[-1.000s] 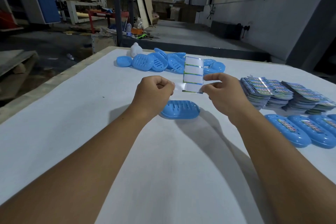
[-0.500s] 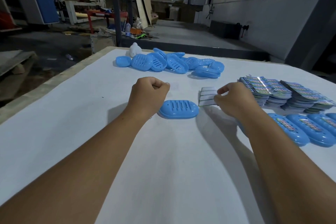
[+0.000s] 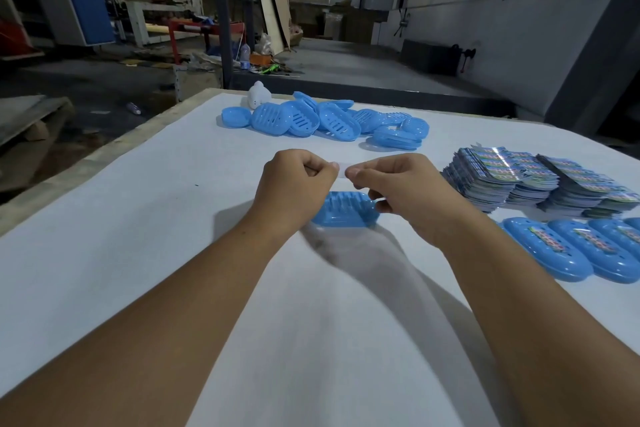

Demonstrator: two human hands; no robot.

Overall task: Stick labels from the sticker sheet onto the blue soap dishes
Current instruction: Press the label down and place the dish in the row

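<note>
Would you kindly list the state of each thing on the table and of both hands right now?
left hand: fingers curled, pinching one end of the label.
right hand: pinching the other end.
label: stretched between the hands above the dish, not stuck yet.
soap dish: flat on the table, unlabelled.
pile of dishes: heaped, unlabelled.
labelled dishes: in a row, stickers on.
sticker sheets: stacked.

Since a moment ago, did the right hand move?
Yes. The right hand came left, away from the sticker stacks, to meet the left hand above the soap dish; both pinch a small label.
</note>
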